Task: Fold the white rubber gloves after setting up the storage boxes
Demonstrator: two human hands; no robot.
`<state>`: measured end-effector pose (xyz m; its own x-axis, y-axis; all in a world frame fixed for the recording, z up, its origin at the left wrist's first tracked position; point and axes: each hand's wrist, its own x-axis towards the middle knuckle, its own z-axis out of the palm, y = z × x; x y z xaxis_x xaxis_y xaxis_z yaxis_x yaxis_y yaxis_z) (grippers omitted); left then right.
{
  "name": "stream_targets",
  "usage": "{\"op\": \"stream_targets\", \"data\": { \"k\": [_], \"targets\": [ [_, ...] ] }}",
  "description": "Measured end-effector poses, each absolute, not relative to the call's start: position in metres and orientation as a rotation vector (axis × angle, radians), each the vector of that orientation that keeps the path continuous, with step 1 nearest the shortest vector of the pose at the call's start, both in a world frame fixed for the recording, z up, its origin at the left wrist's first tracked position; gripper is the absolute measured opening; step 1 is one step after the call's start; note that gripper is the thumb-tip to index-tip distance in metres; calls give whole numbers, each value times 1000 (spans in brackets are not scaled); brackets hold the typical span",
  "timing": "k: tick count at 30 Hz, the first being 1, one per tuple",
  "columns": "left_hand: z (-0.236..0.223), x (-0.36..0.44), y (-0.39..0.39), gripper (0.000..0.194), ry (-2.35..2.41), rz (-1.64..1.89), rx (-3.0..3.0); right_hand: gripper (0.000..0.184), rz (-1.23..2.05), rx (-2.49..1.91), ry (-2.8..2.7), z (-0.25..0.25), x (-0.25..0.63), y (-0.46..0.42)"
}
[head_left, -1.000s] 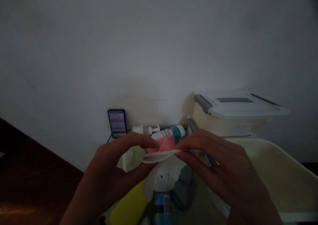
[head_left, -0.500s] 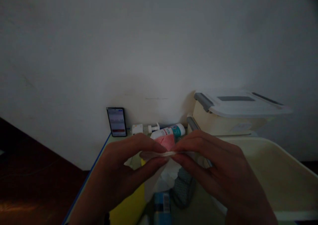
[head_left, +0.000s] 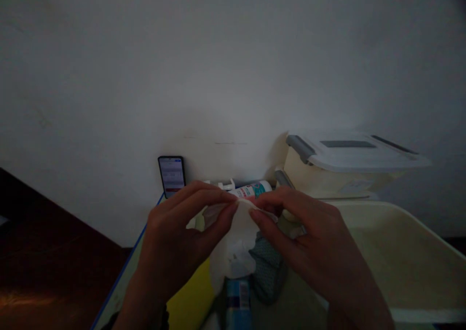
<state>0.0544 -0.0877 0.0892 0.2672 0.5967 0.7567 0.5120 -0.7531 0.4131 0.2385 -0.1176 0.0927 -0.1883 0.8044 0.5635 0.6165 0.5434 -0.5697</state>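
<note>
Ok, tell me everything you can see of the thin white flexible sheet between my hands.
The thin white flexible sheet looks soft and slightly see-through, maybe plastic or fabric. The left hand and right hand pinch its upper edge at the fingertips, and it hangs loosely from there, uneven and somewhat creased. In this view its lower part ends just above a blue-labelled cylinder; whether they touch is unclear. A crumpled whitish patch low down may belong to it or lie behind.

A wall (head_left: 233, 77) is dimly lit, fine detail blurred, and the floor (head_left: 27, 298) at lower left faintly tinged orange.
</note>
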Motion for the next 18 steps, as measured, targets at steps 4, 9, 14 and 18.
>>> {"op": "stream_targets", "data": {
  "k": [4,9,14,18],
  "targets": [
    [89,60,-87,9,1056,1535,2417,4,223,-1156,-1859,91,231,-116],
    [89,61,-85,8,1032,1538,2411,1,328,-1231,-1810,92,229,-114],
    [85,53,-80,11,1047,1496,2304,12,707,-1108,-1779,89,239,-115],
    [82,48,-79,18,958,1494,2179,23,595,-1013,-1782,88,243,-113]
  ]
}}
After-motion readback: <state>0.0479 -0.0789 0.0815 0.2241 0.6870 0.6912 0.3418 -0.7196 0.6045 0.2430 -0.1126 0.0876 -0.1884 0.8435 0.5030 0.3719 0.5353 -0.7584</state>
